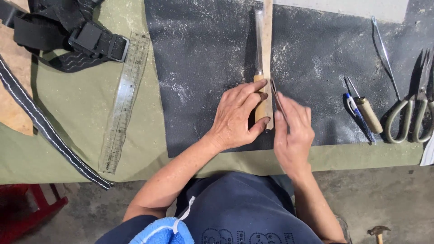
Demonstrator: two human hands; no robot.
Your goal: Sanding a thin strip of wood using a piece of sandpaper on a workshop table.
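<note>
Wooden strip [267, 45] lengthwise away from person, left hand [237, 117] clamped on it, right hand [294, 131] pinching blade [276, 97].

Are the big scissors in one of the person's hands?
No, the scissors lie untouched on the black mat, right of the right hand.

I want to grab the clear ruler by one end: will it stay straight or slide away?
The clear ruler looks thin and long, so it would probably flex when lifted by one end. Lying flat on the green cloth, it likely won't roll, though smooth plastic may be slippery.
</note>
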